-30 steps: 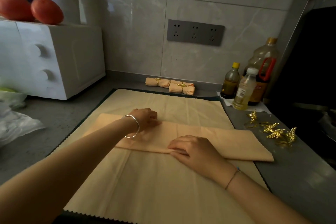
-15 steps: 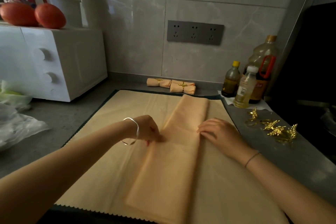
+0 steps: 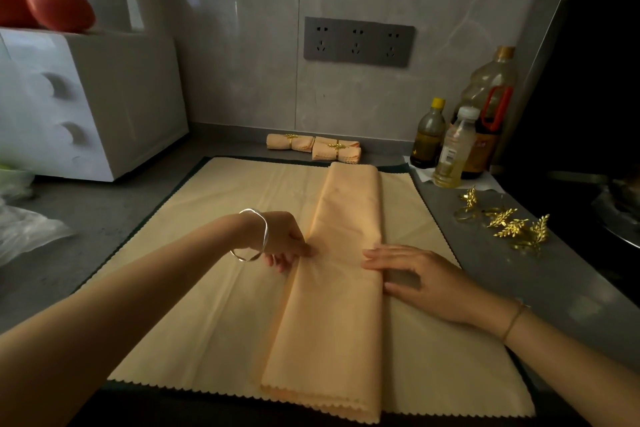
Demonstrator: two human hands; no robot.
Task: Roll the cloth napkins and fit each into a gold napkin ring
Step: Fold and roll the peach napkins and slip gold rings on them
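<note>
Our left hand (image 3: 284,239) pinches the long folded peach cloth napkin (image 3: 343,274) at its left edge; our right hand (image 3: 424,279), grip spread, presses its right edge.

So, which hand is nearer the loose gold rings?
Right. The right hand lies left of the gold rings, on the folded napkin; the left hand pinches its farther edge.

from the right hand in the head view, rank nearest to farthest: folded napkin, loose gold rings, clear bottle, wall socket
From the right hand:
1. folded napkin, touching its fingertips
2. loose gold rings, on the counter to its right
3. clear bottle, back right
4. wall socket, up on the back wall
</note>
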